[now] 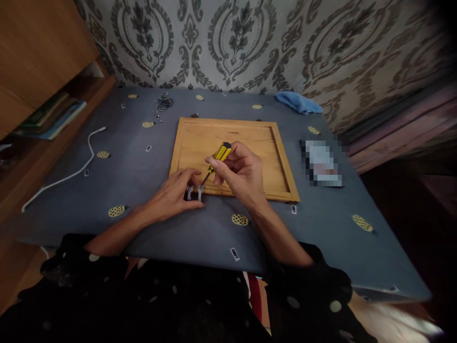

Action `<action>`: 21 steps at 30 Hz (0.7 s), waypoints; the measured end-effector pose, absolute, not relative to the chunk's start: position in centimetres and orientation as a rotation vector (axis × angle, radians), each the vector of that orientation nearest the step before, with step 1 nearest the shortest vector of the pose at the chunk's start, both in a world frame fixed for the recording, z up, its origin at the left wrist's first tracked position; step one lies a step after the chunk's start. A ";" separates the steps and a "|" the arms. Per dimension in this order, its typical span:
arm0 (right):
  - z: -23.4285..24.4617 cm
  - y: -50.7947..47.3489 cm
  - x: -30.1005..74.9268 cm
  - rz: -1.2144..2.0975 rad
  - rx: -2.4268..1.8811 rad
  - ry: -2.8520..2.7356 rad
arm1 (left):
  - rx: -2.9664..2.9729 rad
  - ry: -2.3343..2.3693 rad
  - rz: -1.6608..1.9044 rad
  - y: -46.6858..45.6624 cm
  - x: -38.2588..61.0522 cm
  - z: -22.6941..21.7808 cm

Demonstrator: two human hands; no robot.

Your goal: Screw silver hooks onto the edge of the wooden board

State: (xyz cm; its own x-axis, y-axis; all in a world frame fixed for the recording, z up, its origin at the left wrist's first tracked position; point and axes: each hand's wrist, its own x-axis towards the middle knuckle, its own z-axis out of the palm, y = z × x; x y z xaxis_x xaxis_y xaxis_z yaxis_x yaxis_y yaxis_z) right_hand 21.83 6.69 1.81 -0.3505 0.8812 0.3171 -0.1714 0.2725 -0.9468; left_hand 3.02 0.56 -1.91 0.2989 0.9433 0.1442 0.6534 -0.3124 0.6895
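A wooden panel with a raised frame (228, 123) lies flat on the table. My right hand (246, 171) is closed around the yellow and black handle of a screwdriver (222, 152). Its shaft slants down to the left, and the tip meets a small shiny metal fitting (200, 192) at the panel's front left edge. Around that fitting curve the thumb and fingers of my left hand (174, 190), holding it against the edge. Two silvery arms of the fitting stick out toward me; its exact kind is hard to make out.
Small metal hardware (164, 102) is heaped at the back left. A white cable (91, 155) runs along the left side, near a wooden shelf (89, 102) with books. On the right are a blue cloth (299, 102) and a blurred-out item (321, 162). A patterned wall (235, 43) stands behind.
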 end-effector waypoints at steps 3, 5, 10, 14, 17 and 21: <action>2.0 6.7 22.0 1.329 -0.689 -1.554 | 2.059 1.412 0.740 0.5 3.0 -1.9; 2.1 6.7 22.1 1.339 -0.663 -1.587 | 2.052 1.418 0.739 0.5 3.0 -1.8; 2.1 6.6 22.1 1.348 -0.609 -1.598 | 2.031 1.434 0.723 0.5 3.1 -1.5; 1.9 6.5 21.8 1.318 -0.657 -1.539 | 2.045 1.430 0.725 0.5 3.1 -1.6; 1.8 6.4 21.7 1.236 -0.693 -1.503 | 2.054 1.429 0.728 0.5 3.1 -1.7; 1.8 6.5 21.8 1.099 -0.749 -1.447 | 2.048 1.430 0.716 0.5 3.1 -1.6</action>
State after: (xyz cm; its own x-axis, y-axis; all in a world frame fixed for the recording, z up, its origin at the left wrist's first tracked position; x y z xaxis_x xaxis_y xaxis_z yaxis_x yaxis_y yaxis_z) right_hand 21.84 6.49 1.82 -0.1838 0.9047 0.3844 -0.1278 0.3658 -0.9219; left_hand 3.09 0.50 -1.60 0.2968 0.9476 0.1185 0.6625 -0.2937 0.6890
